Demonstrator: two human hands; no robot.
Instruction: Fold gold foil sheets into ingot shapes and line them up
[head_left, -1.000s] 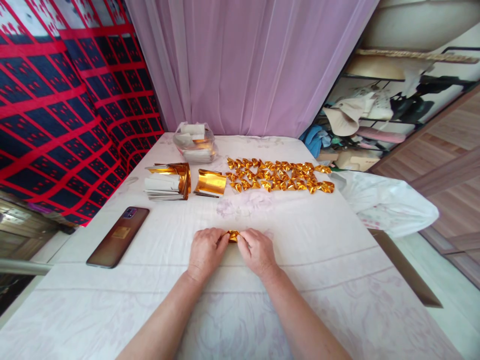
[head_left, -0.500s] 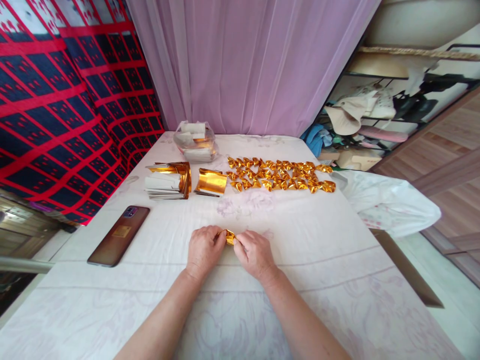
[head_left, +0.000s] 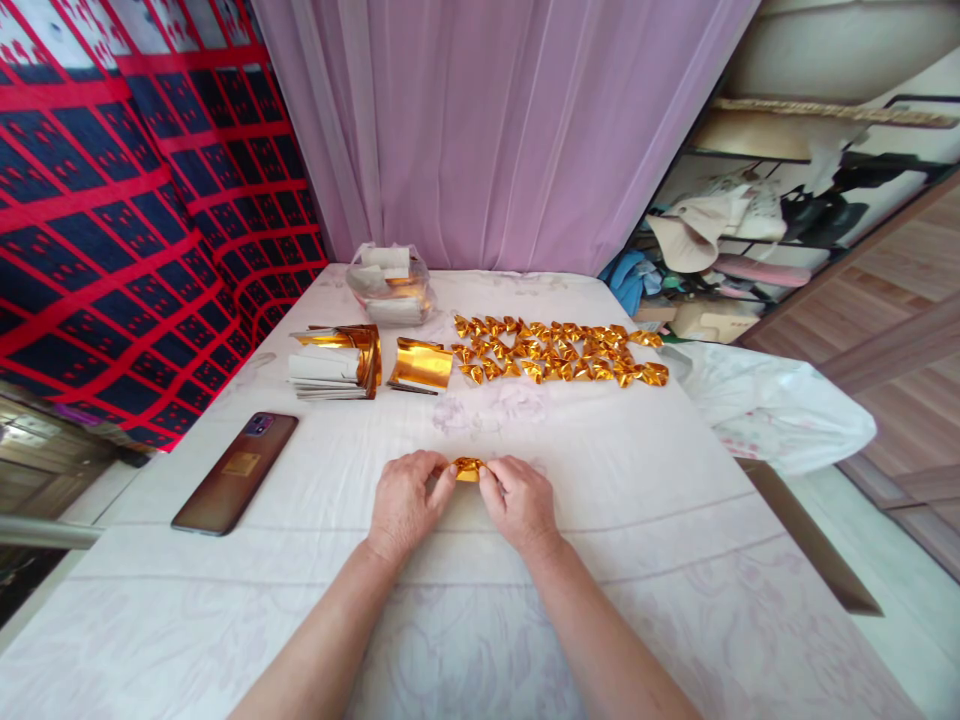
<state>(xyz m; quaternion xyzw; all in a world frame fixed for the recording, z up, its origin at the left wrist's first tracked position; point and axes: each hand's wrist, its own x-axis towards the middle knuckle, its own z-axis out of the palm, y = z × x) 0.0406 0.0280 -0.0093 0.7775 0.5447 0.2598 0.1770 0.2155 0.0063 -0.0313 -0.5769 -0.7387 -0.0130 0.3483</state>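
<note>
A small piece of folded gold foil paper [head_left: 469, 469] is pinched at both ends between my hands, just above the tablecloth. My left hand [head_left: 409, 500] grips its left end with thumb and fingers. On its right end, my right hand [head_left: 519, 500] has a like pinch. Beyond the hands lies a short stack of gold foil sheets [head_left: 421, 365], gold side up. Left of it stands a thicker stack of foil paper [head_left: 330, 365], showing pale backs and gold edges. Rows of folded gold foil pieces [head_left: 559, 350] spread to the right.
A phone [head_left: 238, 472] lies face down at the left. At the back sits a clear plastic bag [head_left: 390, 285] holding more paper. A white plastic bag [head_left: 787, 400] hangs at the table's right edge, near a cluttered shelf [head_left: 735, 240]. A purple curtain [head_left: 495, 130] closes off the back.
Both hands have shifted slightly, with the right thumb and fingers a little further right. More of the foil piece shows between them, now wider and more level.
</note>
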